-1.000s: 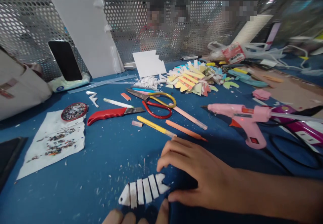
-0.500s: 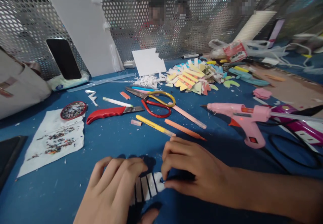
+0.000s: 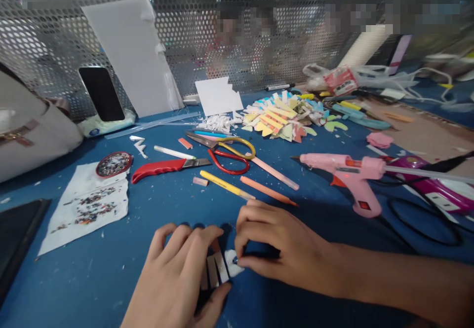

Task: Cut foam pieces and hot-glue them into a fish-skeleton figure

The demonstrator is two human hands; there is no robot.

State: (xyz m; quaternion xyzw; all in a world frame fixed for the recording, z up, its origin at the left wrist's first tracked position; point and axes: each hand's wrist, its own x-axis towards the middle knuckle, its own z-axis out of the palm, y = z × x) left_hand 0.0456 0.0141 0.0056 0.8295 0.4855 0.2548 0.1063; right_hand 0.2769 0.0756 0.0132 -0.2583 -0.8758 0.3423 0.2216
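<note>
My left hand (image 3: pixel 181 269) arches over a row of white strips (image 3: pixel 221 267) with dark gaps between them, lying low on the blue table. Its fingers rest along the far edge and its thumb along the near edge, covering the row's left part. At the right end of the row is a white irregular piece (image 3: pixel 231 264) with a small notch. The thumb and forefinger of my right hand (image 3: pixel 274 239) pinch at that notched edge; anything smaller between the fingertips is hidden.
Beyond my hands lie a yellow marker (image 3: pixel 222 182), an orange marker (image 3: pixel 266 190), scissors (image 3: pixel 231 155) and a red-handled knife (image 3: pixel 163 167). A pink glue gun (image 3: pixel 346 170) lies right, its cord trailing. Paper scraps (image 3: pixel 276 116) pile behind. A phone (image 3: pixel 101 93) leans left.
My left thumb has come up against the near edge of the strips, and the left fingers have shifted right. My right hand stays pinched at the end piece. The view has shifted slightly.
</note>
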